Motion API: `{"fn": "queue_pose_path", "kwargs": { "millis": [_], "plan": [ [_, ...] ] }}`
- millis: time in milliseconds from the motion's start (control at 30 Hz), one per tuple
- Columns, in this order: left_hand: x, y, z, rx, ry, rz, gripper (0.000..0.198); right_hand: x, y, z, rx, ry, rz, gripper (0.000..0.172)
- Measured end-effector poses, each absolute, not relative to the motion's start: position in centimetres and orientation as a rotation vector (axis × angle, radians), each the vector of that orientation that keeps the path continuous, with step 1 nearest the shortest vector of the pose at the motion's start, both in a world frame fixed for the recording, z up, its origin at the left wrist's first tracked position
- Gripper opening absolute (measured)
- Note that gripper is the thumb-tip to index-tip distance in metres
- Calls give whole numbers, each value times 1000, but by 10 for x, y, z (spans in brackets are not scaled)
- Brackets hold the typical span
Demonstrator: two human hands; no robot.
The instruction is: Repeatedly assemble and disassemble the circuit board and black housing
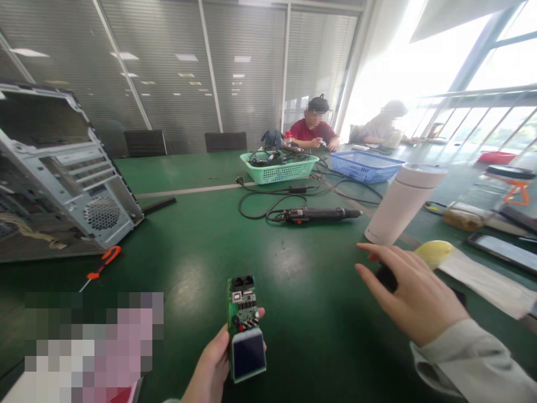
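Observation:
My left hand (213,358) is wrapped around a green circuit board (247,313), holding it upright above the table at the lower middle. The board carries a small dark display (248,356) at its lower end and two black sockets at its top. Over on the right, my right hand (419,296) stretches out with thumb and fingers apart. Partly hidden beneath its palm is a black object (386,278) whose kind I cannot make out. A pale pink tumbler (405,204) stands just beyond those fingertips.
A black electric screwdriver (321,215) with its cord lies mid-table. Behind it are a green basket (282,172) of cables and a blue basket (367,168). An open computer case (100,207) stands left, near an orange-handled tool (109,256). Two people sit at the far side.

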State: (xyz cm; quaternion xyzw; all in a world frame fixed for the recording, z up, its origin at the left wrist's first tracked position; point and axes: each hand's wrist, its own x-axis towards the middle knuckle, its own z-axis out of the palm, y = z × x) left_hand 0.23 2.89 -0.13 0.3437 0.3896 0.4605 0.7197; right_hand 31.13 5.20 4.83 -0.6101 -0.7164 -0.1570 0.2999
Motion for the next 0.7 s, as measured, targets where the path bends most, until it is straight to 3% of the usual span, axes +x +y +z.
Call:
{"fn": "queue_pose_path", "kwargs": {
  "millis": [200,500,700],
  "plan": [
    [-3,25,-13,813,971,1027,43,267,39,46,-1309,-2083,-289,23],
    [1,5,4,987,1130,1088,42,258,34,37,-1247,-2061,-123,22],
    [23,-4,21,1129,1175,1253,29,252,27,46,-1120,-2086,-100,26]
  ]
}}
